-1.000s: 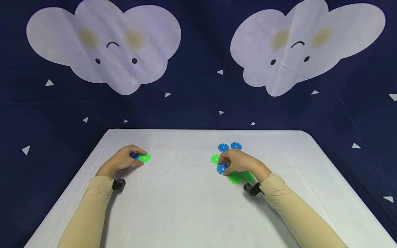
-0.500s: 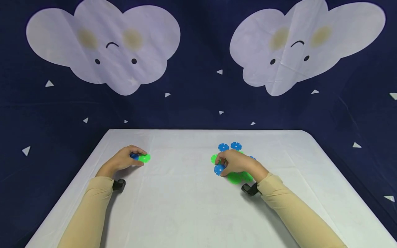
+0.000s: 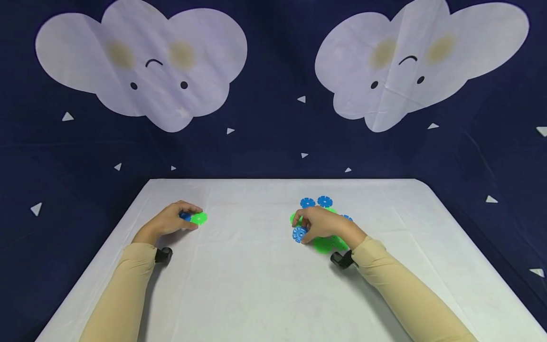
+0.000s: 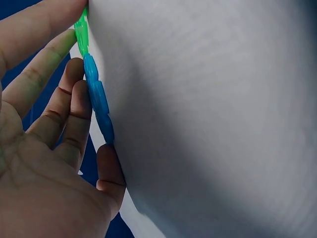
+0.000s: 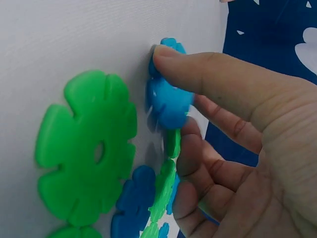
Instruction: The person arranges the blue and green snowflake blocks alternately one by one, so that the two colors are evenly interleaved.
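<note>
pinching a blue disc (image 3: 299, 234) in the right hand (image 3: 325, 222), just beside green discs (image 3: 322, 245); well apart on the tabletop (image 3: 248, 280), clasping a left-side green disc (image 3: 199, 218) with the left hand (image 3: 171, 218). could knock green discs askew if swept low.

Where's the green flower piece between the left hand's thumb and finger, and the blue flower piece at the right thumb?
Green flower piece (image 3: 200, 218): head view, near its middle.
Blue flower piece (image 3: 298, 234): head view, near its middle.
</note>
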`<state>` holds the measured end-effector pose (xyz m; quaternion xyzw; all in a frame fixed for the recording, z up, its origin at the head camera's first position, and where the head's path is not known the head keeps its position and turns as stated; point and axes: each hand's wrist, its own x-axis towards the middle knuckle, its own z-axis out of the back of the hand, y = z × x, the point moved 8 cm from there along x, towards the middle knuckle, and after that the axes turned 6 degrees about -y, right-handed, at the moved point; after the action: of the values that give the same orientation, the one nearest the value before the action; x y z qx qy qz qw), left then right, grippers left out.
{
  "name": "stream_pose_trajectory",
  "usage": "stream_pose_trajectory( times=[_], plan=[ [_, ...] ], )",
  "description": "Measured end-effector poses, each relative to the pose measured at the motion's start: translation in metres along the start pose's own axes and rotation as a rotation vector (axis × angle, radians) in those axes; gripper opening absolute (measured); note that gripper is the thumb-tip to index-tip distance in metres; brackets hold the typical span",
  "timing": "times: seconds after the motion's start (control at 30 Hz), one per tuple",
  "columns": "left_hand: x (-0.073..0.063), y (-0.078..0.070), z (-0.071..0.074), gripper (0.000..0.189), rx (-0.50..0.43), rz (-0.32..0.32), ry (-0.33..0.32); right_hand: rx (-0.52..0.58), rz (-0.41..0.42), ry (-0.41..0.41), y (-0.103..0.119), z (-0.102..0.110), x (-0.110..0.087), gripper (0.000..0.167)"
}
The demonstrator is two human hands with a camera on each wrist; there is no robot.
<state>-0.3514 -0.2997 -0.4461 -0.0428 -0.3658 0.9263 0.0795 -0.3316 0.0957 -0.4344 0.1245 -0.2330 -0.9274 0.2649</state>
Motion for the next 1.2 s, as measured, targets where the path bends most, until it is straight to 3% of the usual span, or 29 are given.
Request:
stream_pose_trajectory(
  times=[0.33,0.77,1.2],
  plan=[
    [0.0003,0.0049,-0.0002,0.054,0.003,0.008,0.002,0.003,0.007,-0.011,0.0031,-0.0024,-0.0006,0.032],
    [0.0004,0.0032,-0.0016,0.055,-0.005,0.006,0.014,-0.007,0.029,-0.002,0.0035,0.0026,-0.0057,0.053],
    [0.0009,0.0029,-0.0011,0.055,0.01,0.011,0.023,-0.048,0.043,0.0,0.005,0.0031,-0.0076,0.047]
  ],
)
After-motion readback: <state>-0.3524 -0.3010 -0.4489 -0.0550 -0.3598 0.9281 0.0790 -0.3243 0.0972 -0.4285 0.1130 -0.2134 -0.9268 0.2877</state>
